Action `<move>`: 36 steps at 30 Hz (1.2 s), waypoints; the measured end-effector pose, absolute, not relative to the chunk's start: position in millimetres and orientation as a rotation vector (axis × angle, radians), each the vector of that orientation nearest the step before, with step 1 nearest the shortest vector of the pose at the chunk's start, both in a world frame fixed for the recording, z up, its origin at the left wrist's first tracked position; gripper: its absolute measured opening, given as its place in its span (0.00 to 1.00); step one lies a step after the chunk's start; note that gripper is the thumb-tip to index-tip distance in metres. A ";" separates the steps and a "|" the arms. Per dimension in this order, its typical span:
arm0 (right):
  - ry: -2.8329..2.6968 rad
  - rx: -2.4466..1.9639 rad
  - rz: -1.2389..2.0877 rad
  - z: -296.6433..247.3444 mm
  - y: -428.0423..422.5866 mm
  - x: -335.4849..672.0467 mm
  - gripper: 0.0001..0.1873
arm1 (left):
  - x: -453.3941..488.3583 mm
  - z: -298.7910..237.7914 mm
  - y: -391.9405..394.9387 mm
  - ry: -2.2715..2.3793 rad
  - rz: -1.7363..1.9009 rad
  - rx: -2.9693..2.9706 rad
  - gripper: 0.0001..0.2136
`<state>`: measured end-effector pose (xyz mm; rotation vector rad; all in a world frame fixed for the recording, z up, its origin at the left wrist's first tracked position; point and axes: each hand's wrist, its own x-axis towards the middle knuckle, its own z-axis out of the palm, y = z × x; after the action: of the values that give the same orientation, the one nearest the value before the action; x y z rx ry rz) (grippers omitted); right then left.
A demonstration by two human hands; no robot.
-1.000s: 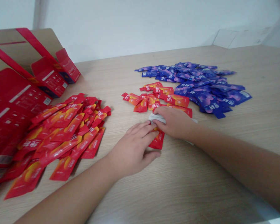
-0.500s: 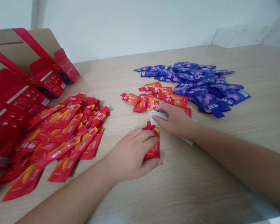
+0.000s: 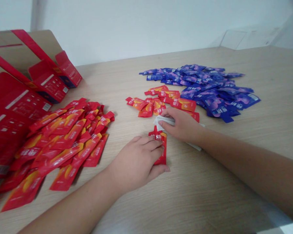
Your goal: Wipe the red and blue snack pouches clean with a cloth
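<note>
My left hand (image 3: 135, 164) lies flat over a red-and-orange sachet (image 3: 158, 139), pressing it to the wooden table (image 3: 210, 185); the fingers hide its middle. Just above, my right hand (image 3: 182, 126) pinches a white cloth (image 3: 163, 123), with one end showing beyond the fingers and another strip beneath the palm. The cloth is close to the sachet's top edge. A small group of similar red sachets (image 3: 158, 104) lies just past my right hand, touching a heap of blue-purple sachets (image 3: 210, 92).
A large heap of red sachets (image 3: 68, 136) lies left of my left hand, against flattened and folded red cartons (image 3: 17, 105). A plain cardboard box (image 3: 19, 48) stands behind them. A white wall (image 3: 136, 29) rises beyond the table's far edge.
My left hand has slid back toward me, uncovering more of the sachet, which now stands lengthwise. My right hand has moved up and away from it, taking the white cloth along.
</note>
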<state>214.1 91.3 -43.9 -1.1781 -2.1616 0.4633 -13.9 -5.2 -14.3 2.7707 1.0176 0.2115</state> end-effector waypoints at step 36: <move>-2.172 -1.144 0.452 -43.5 90.1 214.1 0.10 | -17.6 -22.9 -5.4 1.296 0.215 2.653 0.38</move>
<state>214.1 90.1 -43.5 -1.1436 -2.1723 0.4525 -17.6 -5.4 -22.9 2.6534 1.2963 0.2145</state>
